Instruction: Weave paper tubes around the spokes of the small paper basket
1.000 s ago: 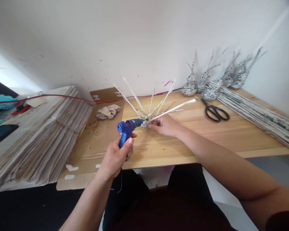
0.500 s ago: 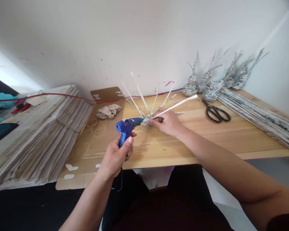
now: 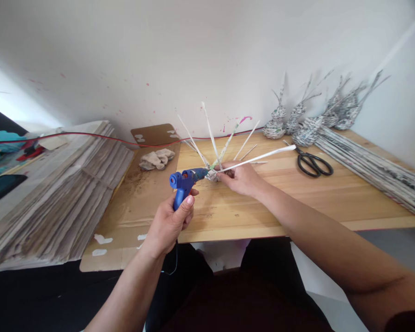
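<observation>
My left hand [image 3: 171, 226] is wrapped round the handle of a blue hot glue gun [image 3: 183, 184]. The gun's nozzle points right and touches, or almost touches, a small woven newspaper base [image 3: 212, 175] on the table. Several thin rolled-paper sticks fan out from this base, among them a long white paper stick [image 3: 263, 157] slanting to the right. My right hand [image 3: 240, 179] grips the base from its right side, fingers closed at the foot of that stick. Those fingers partly hide the base.
Black-handled scissors [image 3: 313, 165] lie to the right. Behind them stand several woven paper figures [image 3: 275, 123] beside long paper rolls [image 3: 370, 163]. At left are cardboard [image 3: 131, 207], a crumpled glove-like cloth [image 3: 157, 159], a newspaper stack [image 3: 69, 198] and a red cord [image 3: 72, 134] along the wall.
The base has turned a little in my right hand: its sticks have swung rightward, the long white one now tilts lower, and a speckled one stands up. The glue gun stays at the base.
</observation>
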Tool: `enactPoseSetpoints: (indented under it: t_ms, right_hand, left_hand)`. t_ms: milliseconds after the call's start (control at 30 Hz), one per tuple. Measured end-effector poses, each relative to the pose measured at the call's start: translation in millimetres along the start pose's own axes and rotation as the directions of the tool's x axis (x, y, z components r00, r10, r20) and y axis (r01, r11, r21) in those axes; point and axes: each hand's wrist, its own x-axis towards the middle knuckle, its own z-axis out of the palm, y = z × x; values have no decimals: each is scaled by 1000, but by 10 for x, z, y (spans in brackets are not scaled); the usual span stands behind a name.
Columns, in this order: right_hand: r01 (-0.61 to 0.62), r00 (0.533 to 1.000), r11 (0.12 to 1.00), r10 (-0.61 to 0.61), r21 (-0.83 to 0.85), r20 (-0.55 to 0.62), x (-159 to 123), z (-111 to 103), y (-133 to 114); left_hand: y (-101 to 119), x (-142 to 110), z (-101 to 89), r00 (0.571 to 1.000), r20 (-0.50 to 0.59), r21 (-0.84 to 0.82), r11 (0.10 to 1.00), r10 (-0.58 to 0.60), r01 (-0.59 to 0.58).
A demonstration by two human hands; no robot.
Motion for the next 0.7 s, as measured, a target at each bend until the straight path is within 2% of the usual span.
enactPoseSetpoints:
  t_ms: [467, 700]
  right_hand:
    - [28, 999, 1000, -28, 3, 24, -10, -12, -4]
    - [-2, 1000, 999, 1, 42, 25, -15, -23, -53]
  left_hand:
    - [-49, 64, 10, 1000, -9, 41, 999, -5, 6]
    - [-25, 51, 12, 1000, 0, 52, 999, 5, -5]
